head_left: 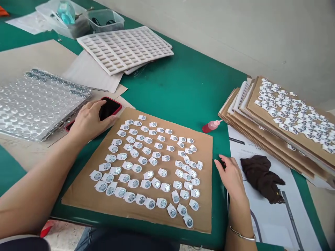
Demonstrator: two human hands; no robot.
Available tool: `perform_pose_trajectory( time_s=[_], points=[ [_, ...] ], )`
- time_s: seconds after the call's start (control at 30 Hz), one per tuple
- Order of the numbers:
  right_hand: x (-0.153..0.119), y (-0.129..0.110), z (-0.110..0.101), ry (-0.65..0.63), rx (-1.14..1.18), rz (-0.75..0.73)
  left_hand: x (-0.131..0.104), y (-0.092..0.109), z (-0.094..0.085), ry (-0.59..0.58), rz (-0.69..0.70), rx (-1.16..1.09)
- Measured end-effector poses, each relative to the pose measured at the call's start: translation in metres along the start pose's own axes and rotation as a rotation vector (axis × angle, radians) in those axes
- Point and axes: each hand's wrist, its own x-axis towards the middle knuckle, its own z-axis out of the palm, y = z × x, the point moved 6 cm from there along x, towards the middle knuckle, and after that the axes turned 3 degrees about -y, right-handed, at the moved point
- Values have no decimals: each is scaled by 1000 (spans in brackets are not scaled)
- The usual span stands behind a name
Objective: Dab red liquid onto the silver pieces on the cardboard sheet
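Note:
My left hand [88,116] lies over a phone [111,107] in a red case, its thumb and fingers spread. The hand covers the middle of the phone. In front of me a brown cardboard sheet [102,203] bears rows of small white tabs, each with a round silver metal disc [150,203]. Just off the right edge of that sheet, my right hand [231,174] rests low over the table with nothing in it. Its thumb stands apart from the loosely bent fingers. A small bottle of red liquid [211,126] lies beyond the sheet's far right corner.
At right, stacked cardboard sheets [264,118] carry more tabs, near a dark brown cloth [261,177] on printed paper. At left lies a clear tray of round cups [34,104]. Farther back are white slotted foam sheets [125,48] and plastic boxes [104,21] on the green table [183,87].

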Motion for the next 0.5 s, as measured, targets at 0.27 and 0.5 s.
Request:
perform_pose_trajectory(
  time_s=[0.27,0.5],
  points=[
    [-4,-18,8,212,-283,-22,-1,9,-12,32,29,-58],
    [-12,-16,15,421,-167,-2,-12,22,-55,136,69,-213]
  ],
)
